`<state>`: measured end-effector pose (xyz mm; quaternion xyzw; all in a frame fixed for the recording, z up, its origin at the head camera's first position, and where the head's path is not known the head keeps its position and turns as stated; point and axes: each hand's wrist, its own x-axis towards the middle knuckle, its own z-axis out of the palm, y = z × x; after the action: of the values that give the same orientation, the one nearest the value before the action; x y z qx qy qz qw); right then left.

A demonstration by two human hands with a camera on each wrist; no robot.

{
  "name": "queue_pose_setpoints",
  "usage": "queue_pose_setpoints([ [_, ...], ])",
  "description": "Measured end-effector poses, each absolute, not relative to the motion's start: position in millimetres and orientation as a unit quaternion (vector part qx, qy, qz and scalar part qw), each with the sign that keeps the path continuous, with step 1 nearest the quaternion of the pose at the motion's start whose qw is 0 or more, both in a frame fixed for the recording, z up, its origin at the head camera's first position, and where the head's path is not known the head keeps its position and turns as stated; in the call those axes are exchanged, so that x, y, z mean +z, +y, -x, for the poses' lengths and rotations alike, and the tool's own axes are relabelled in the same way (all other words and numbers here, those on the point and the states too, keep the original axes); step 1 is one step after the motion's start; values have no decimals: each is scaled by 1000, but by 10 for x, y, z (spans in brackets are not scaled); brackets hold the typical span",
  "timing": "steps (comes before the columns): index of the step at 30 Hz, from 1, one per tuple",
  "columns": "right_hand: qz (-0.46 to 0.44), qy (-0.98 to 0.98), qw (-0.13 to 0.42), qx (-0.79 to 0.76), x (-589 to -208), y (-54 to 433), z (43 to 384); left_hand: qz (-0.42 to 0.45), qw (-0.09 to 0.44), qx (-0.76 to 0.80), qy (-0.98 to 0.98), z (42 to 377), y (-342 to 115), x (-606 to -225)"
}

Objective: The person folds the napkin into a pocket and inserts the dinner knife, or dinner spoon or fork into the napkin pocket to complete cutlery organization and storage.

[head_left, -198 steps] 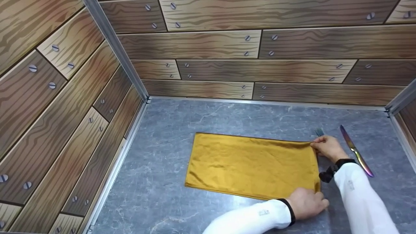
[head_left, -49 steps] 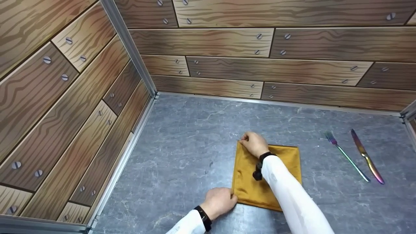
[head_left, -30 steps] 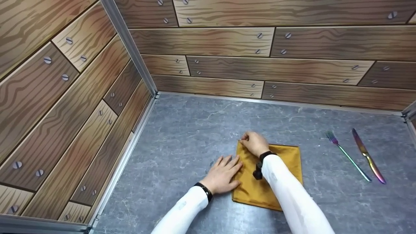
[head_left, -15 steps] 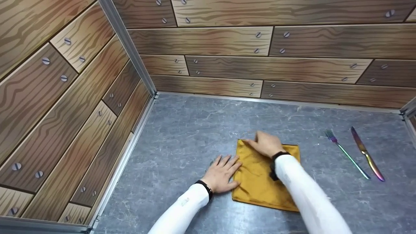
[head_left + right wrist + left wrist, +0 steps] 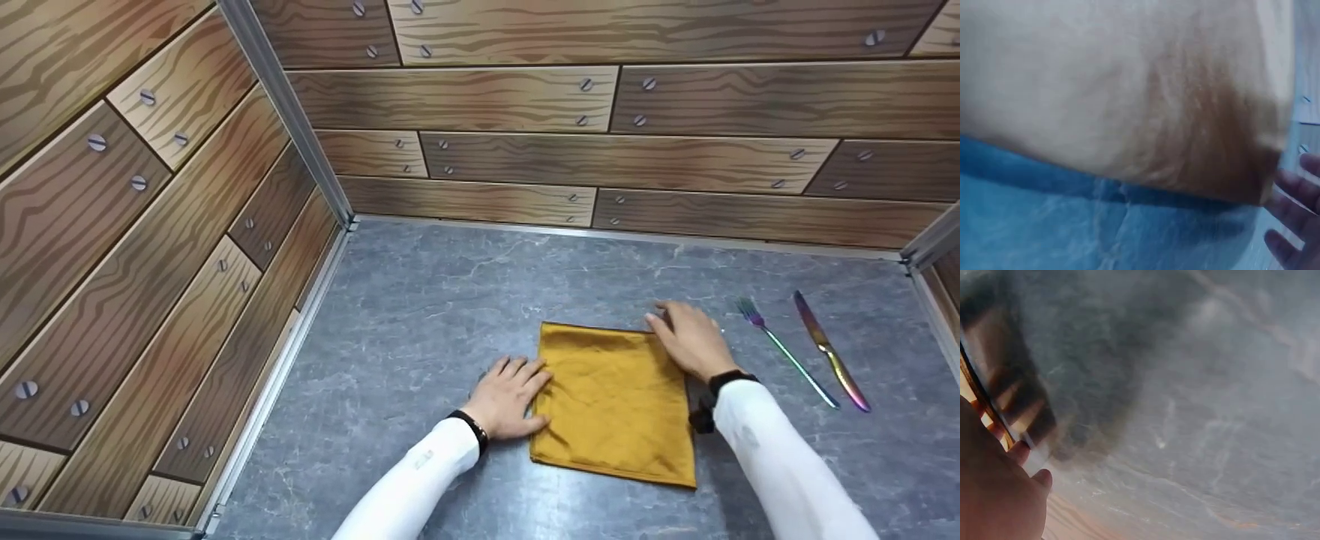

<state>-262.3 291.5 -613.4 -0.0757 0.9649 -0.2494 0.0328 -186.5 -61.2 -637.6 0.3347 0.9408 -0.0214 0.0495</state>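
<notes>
A gold satin cloth napkin (image 5: pixel 611 409), folded to a near square, lies flat on the grey marbled table. Along its left edge my left hand (image 5: pixel 506 401) rests with fingers spread, the fingertips and thumb on the fabric. The left wrist view shows that hand (image 5: pixel 999 489) from behind, with a dark strip of the napkin's edge by the fingers. At the far right corner is my right hand (image 5: pixel 690 341), thumb and fingers loosely extended and pinching nothing. In the right wrist view its fingers (image 5: pixel 1297 191) are right at the napkin's corner (image 5: pixel 1241 180).
To the right lie a rainbow-coloured fork (image 5: pixel 787 352) and a matching table knife (image 5: pixel 831 351), side by side with tines and blade pointing away. Wood-patterned walls (image 5: pixel 480 97) with metal edging enclose the table (image 5: pixel 420 300) at the back and sides.
The napkin went from a long rectangle to a square, its left part folded rightward. My left hand flattened onto the left edge. My right hand released the far left corner and slid right.
</notes>
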Motion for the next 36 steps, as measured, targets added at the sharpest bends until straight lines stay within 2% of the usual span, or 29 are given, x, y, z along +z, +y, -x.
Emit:
queue_pose_setpoints([
  [5, 109, 968, -15, -227, -6165, 2850, 2383, -322, 14, 7, 947, 1955, -504, -6352],
  [10, 156, 976, 9, -152, -6239, 2745, 2097, -309, 24, 7, 951, 2067, -310, -6360],
  [15, 161, 979, 24, -124, -6342, 2703, 1951, -298, 41, -18, 954, 2215, -229, -6454],
  [24, 144, 979, 46, -133, -6468, 2618, 2004, -276, 53, -45, 959, 2432, -296, -6511],
  [32, 144, 983, 34, -105, -6393, 2522, 2113, -242, 67, -65, 966, 2556, -210, -6413],
  [36, 159, 984, 18, -83, -6406, 2517, 2123, -261, 42, -74, 962, 2571, -178, -6433],
])
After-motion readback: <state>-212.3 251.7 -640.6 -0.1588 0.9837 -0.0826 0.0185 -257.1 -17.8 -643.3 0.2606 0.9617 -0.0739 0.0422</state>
